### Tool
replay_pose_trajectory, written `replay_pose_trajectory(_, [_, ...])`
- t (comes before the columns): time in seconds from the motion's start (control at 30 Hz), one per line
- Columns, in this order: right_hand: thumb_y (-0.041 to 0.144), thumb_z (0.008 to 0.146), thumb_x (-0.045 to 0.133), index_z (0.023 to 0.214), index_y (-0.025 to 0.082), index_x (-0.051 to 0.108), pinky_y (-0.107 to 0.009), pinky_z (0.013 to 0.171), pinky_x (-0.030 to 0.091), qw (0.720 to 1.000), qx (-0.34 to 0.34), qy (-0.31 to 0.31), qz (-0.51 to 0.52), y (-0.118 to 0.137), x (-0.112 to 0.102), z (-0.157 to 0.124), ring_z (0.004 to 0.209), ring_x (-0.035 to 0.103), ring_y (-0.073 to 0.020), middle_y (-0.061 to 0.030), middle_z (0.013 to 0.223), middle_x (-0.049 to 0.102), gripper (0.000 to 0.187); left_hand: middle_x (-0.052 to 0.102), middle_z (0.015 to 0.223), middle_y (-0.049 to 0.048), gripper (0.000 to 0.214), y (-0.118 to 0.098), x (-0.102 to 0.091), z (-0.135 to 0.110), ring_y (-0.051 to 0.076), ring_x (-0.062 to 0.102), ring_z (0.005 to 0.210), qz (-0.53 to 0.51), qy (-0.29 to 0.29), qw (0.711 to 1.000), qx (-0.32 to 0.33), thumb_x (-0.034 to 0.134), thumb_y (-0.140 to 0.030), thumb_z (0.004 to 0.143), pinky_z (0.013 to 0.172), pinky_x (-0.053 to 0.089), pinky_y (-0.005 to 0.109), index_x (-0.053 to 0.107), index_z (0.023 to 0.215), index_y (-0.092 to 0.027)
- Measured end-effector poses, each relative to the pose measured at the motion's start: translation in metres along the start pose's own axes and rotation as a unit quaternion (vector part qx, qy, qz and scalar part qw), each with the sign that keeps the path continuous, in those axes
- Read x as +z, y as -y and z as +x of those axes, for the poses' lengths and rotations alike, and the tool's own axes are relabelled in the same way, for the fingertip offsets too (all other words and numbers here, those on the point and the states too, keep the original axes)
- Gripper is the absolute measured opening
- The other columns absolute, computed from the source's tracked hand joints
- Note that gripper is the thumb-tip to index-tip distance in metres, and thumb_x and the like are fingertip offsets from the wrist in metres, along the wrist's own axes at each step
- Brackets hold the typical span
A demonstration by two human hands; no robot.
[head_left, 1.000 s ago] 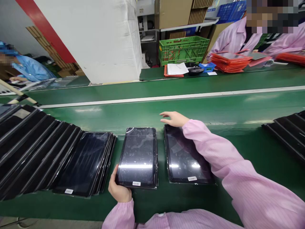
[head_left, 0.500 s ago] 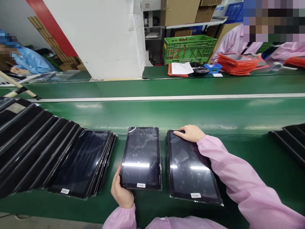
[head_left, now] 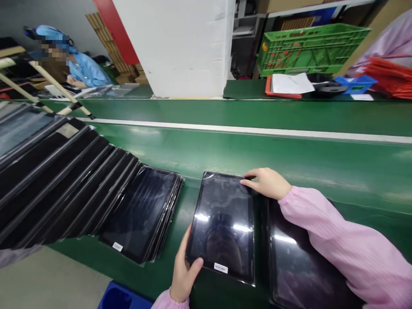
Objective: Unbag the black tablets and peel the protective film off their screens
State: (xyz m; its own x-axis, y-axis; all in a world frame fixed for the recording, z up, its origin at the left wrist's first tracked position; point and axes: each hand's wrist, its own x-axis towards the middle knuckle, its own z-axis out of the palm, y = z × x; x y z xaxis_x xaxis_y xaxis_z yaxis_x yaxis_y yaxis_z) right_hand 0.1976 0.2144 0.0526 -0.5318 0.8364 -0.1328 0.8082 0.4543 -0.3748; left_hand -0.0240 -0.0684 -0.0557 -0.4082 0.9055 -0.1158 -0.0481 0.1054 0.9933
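A black tablet screen with a small white barcode label at its near edge lies in front of me, slightly tilted. My left hand grips its near left corner, thumb on the glass and fingers at the side. At the far right corner, my right hand pinches the edge between thumb and fingers. Under my right forearm lies a second tablet screen, partly covered by the pink sleeve. To the left, a fanned pile of tablet screens overlaps in a row, the nearest one also labelled.
Green work surface runs across, with a white strip along it. Beyond stand a white pillar, a green crate, papers and red sleeves. A person in blue sits far left. A blue bin is below.
My right hand has moved from the right-hand tablet screen to the far right corner of the middle one. My left thumb now lies on its glass. The view has turned left.
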Motion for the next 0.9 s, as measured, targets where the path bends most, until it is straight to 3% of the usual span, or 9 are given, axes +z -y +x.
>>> replay_pose_trajectory(0.13, [0.045,0.088,0.055,0.096,0.024,0.078,-0.046,0.093,0.056,0.997,-0.031,-0.076,-0.002,-0.005,0.008,-0.009,0.103,0.072,-0.0314,-0.0076,0.109,0.078,0.032,0.04,0.159,0.0162,0.087,0.0,-0.004,0.004,0.035,0.036,0.147,-0.007,0.064,0.998,0.012,0.076,-0.046,0.078,0.12,0.035,0.046,0.04,0.152,-0.018])
replay_pose_trajectory(0.27, [0.041,0.089,0.051,0.085,0.029,0.075,-0.048,0.094,0.056,0.984,-0.113,-0.13,0.039,-0.004,0.009,-0.015,0.099,0.073,-0.0294,-0.0063,0.1,0.079,0.027,0.042,0.157,0.0178,0.09,-0.003,-0.003,0.006,0.037,0.039,0.145,-0.024,0.077,0.997,0.003,0.079,-0.046,0.076,0.119,0.036,0.047,0.041,0.152,-0.017])
replay_pose_trajectory(0.4, [0.045,0.088,0.062,0.084,0.033,0.076,-0.04,0.081,0.061,0.974,-0.146,-0.008,0.171,-0.005,-0.007,-0.02,0.087,0.076,-0.0248,-0.0052,0.09,0.079,0.018,0.047,0.154,0.0177,0.091,-0.006,0.003,0.004,0.037,0.045,0.142,-0.038,0.044,0.998,-0.028,0.077,-0.055,0.074,0.119,0.037,0.047,0.045,0.15,-0.017])
replay_pose_trajectory(0.5, [0.051,0.083,0.072,0.075,0.033,0.076,-0.036,0.077,0.062,0.95,-0.096,0.068,0.288,-0.014,-0.022,-0.022,0.085,0.077,-0.0246,-0.0101,0.086,0.079,0.021,0.05,0.151,0.0172,0.094,-0.005,0.005,0.002,0.038,0.047,0.14,-0.021,0.021,0.999,-0.039,0.077,-0.062,0.07,0.12,0.035,0.048,0.049,0.148,-0.017])
replay_pose_trajectory(0.6, [0.05,0.075,0.08,0.067,0.027,0.074,-0.038,0.079,0.063,0.927,-0.037,0.102,0.36,-0.022,-0.03,-0.02,0.086,0.077,-0.0274,-0.0118,0.079,0.079,0.025,0.048,0.152,0.0184,0.101,-0.002,0.003,0.003,0.039,0.044,0.141,-0.007,0.039,0.999,-0.035,0.078,-0.064,0.067,0.12,0.035,0.048,0.046,0.149,-0.015])
replay_pose_trajectory(0.7, [0.046,0.072,0.083,0.064,0.023,0.073,-0.039,0.077,0.064,0.91,-0.009,0.131,0.393,-0.029,-0.033,-0.016,0.086,0.077,-0.0286,-0.0109,0.075,0.078,0.026,0.049,0.151,0.0187,0.098,-0.001,-0.002,0.004,0.038,0.047,0.139,-0.007,0.071,0.997,-0.018,0.076,-0.061,0.072,0.119,0.035,0.049,0.04,0.152,-0.016])
replay_pose_trajectory(0.9, [0.045,0.074,0.084,0.07,0.027,0.067,-0.034,0.077,0.062,0.901,-0.026,0.12,0.417,-0.037,-0.025,-0.013,0.087,0.077,-0.0256,-0.0078,0.069,0.075,0.025,0.041,0.159,0.0125,0.092,-0.003,-0.008,0.01,0.036,0.041,0.145,-0.006,0.109,0.993,0.049,0.08,-0.048,0.075,0.122,0.029,0.052,0.036,0.154,-0.028])
